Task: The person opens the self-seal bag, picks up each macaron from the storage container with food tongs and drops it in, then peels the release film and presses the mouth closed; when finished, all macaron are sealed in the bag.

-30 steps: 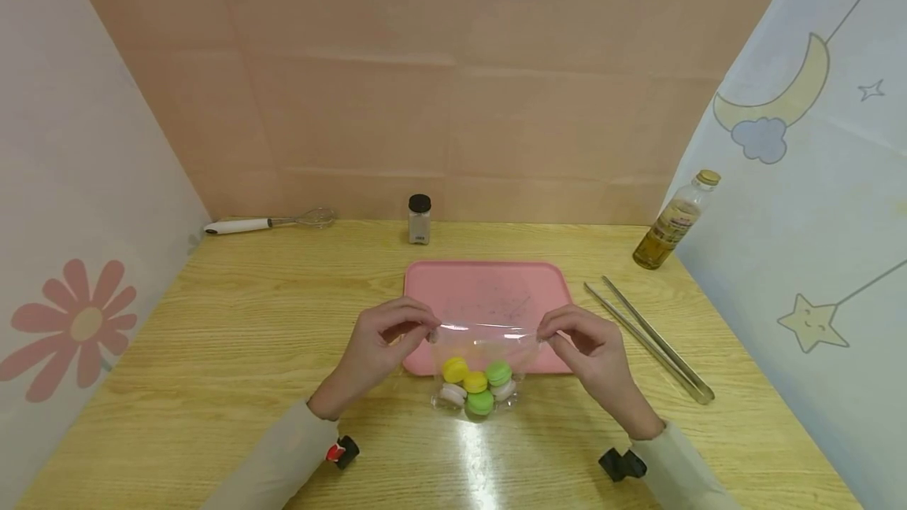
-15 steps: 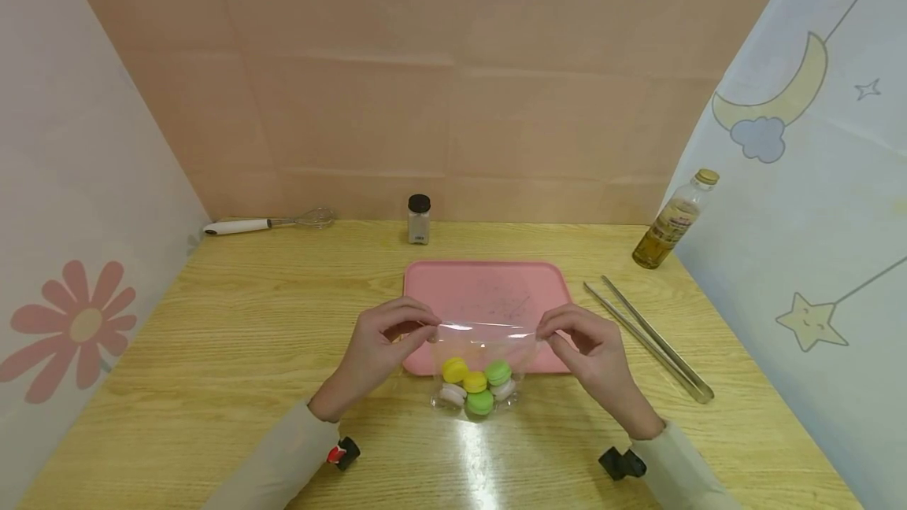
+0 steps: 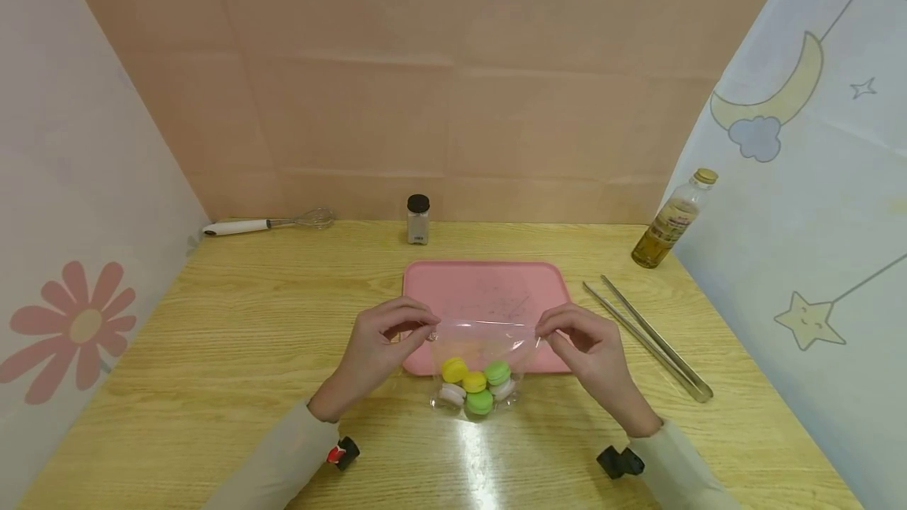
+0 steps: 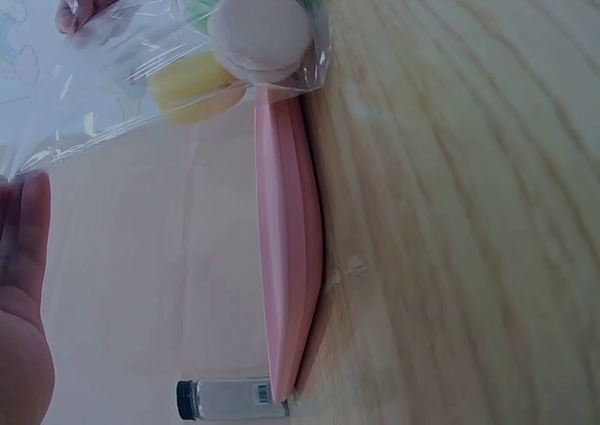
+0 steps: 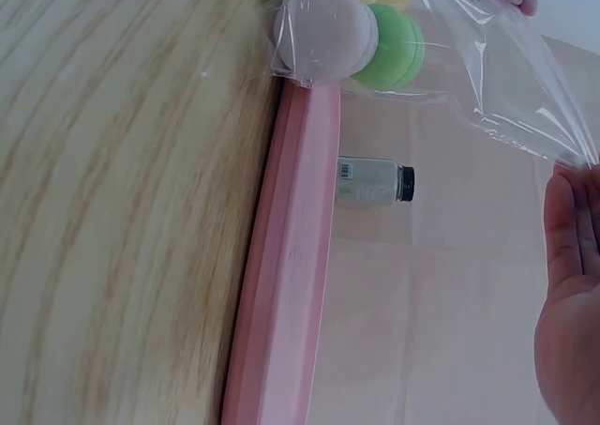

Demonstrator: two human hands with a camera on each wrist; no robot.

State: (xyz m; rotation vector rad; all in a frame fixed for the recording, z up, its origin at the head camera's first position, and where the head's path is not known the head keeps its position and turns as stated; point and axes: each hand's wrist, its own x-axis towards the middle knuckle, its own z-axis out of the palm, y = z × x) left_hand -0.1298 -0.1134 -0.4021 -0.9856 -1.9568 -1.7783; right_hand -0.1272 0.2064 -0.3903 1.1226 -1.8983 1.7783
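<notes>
A clear plastic bag (image 3: 482, 343) is stretched between my two hands at the tray's near edge. My left hand (image 3: 377, 351) pinches its upper left corner between thumb and fingers, and my right hand (image 3: 597, 354) pinches the upper right corner. Several macarons lie in the bottom of the bag: yellow macarons (image 3: 454, 370), green macarons (image 3: 480, 402) and pale pinkish-white macarons (image 5: 323, 33). In both wrist views the bag hangs upright with the macarons low down, just in front of the pink tray (image 3: 489, 282). Whether the bag's mouth is sealed cannot be seen.
Metal tongs (image 3: 652, 345) lie right of the tray. An oil bottle (image 3: 666, 230) stands at the back right, and a black-capped jar (image 3: 418, 220) stands behind the tray. A whisk (image 3: 248, 226) lies at the back left. Walls border the wooden table (image 3: 248, 321) on three sides.
Glints on the film have shifted a little below the bag's top edge. Both hands keep their pinch at the corners, almost still.
</notes>
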